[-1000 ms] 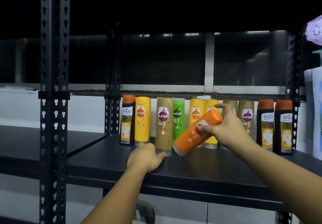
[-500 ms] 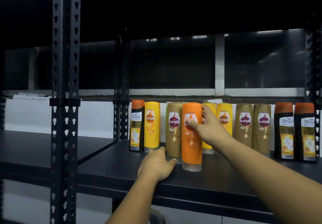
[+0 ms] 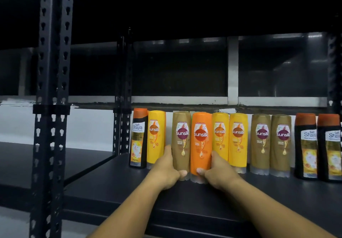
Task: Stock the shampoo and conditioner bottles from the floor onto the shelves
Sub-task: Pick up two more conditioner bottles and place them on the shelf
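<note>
Black shelf (image 3: pixel 111 182), far-right Shayla btl (image 3: pixel 331 145) partly off-frame

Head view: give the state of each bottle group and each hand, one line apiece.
orange Sunsilk bottle, upright on the shelf, beside the brown one.
brown Sunsilk bottle, upright, held.
left hand, grips brown Sunsilk bottle low down.
right hand, grips orange Sunsilk bottle low down.
other bottles, upright in a row.

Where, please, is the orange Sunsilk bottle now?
Head view, centre: the orange plastic Sunsilk bottle stands on the black shelf between a brown bottle and a yellow bottle.
</note>
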Demonstrator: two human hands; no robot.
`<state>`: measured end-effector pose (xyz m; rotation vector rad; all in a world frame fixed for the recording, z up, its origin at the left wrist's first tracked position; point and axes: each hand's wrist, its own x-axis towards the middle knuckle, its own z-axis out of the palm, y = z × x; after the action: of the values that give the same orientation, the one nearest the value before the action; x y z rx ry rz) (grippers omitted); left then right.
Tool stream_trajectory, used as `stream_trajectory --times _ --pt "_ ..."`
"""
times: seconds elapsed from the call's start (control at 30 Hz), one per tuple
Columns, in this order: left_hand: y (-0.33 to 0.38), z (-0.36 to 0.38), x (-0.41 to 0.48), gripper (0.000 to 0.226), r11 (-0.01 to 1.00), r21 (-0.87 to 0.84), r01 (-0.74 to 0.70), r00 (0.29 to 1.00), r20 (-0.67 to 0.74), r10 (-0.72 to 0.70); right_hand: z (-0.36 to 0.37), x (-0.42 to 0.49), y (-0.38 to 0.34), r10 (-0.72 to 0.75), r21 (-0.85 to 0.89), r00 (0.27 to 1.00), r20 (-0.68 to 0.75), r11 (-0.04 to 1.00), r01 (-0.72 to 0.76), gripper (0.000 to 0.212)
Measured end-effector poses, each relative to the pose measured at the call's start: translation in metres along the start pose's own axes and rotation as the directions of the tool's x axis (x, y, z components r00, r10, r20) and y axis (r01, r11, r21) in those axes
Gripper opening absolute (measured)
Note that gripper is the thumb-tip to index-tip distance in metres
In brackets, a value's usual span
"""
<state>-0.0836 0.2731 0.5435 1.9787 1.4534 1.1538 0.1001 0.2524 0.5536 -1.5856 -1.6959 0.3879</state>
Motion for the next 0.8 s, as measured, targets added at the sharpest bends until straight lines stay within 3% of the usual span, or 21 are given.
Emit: stream_trajectory --times 0.13,0.27,0.53,0.8 --pt "-0.004 0.002 0.020 0.057 0.993 0.118 -0.022 0.998 -0.048 0.028 0.009 0.023 0.004 0.019 -0.036 0.999 -0.038 0.999 -0.020 0.065" --pt "-0.008 -0.002 0.036 0.053 0.978 0.206 -0.029 0.998 -0.056 0.041 0.019 0.038 0.006 0.001 -0.043 0.997 -0.072 0.999 -0.004 0.058" --pt "-0.025 0.007 0.046 0.045 0.971 0.240 0.000 0.995 -0.100 0.024 0.033 0.042 0.011 -0.023 -0.046 0.984 -0.175 0.999 0.015 0.054" --pt "-0.029 0.008 0.051 0.036 0.967 0.255 0.008 0.996 -0.093 0.016 0.035 0.039 0.009 -0.018 -0.061 0.982 -0.187 0.998 0.007 0.056"
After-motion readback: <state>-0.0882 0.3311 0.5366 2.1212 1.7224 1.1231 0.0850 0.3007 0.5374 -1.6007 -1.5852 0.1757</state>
